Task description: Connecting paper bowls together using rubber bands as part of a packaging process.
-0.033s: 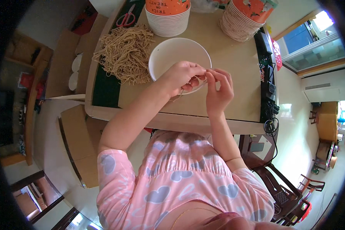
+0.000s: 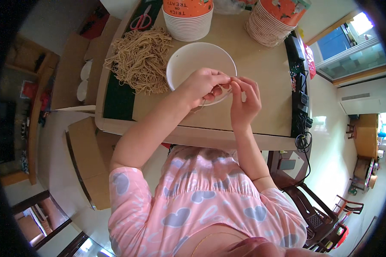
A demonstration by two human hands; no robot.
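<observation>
My left hand [image 2: 205, 87] is closed in a pinch on a thin beige string [image 2: 196, 110], whose loose end hangs below the palm. The fingertips of my right hand [image 2: 246, 98] meet the left ones and pinch the same string; the exact spot is partly covered by the fingers. Both hands are over the near right rim of a white round bucket [image 2: 188, 60], which stands mouth up on the table. A tangled heap of beige strings [image 2: 140, 60] lies left of the bucket.
Behind the bucket stands a stack of orange-and-white paper buckets [image 2: 188, 25], with another stack [image 2: 270, 25] at the far right. Pink-handled scissors [image 2: 140, 21] lie at the far left. Black power strips and cables [image 2: 302, 98] line the table's right edge. Cardboard boxes [image 2: 88, 158] are at the left.
</observation>
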